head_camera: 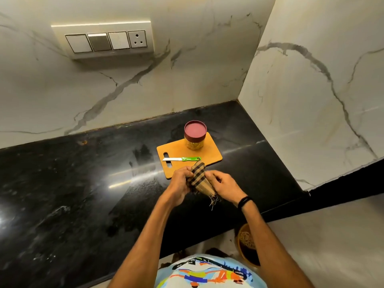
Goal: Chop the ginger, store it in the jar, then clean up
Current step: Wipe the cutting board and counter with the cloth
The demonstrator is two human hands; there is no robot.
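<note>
A clear jar (195, 140) with a maroon lid stands closed on the far end of the orange cutting board (209, 154), with yellowish chopped ginger inside. A green-handled knife (182, 159) lies flat across the board, blade pointing left. Just in front of the board, a tan and black checked cloth (200, 179) is held above the counter between both hands. My left hand (180, 181) grips its left side and my right hand (221, 182) pinches its right side. Frayed threads hang from the cloth's near end.
The black stone counter (83, 183) runs left and ends at a marble wall on the right. A switch panel (106, 41) sits on the back wall. On the floor below the counter edge stands a brown bin (248, 246) with scraps inside.
</note>
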